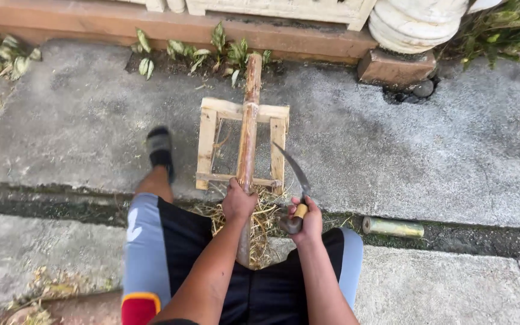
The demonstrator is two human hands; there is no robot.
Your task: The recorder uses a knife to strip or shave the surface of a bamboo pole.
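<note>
A bamboo pole (248, 126) is gripped by the left hand (238, 201) across a wooden frame (207, 141). A curved knife (296, 174) is clasped in the right hand (306, 219); its handle is largely hidden.

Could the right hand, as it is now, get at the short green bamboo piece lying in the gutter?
Probably not right away: the right hand is closed around a curved knife, so it isn't free, though nothing blocks the green bamboo piece beside it.

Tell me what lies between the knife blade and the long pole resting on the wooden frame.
In the head view, the frame's right-hand slat lies between the pole and the knife blade; concrete shows through the wooden frame beside it.
</note>
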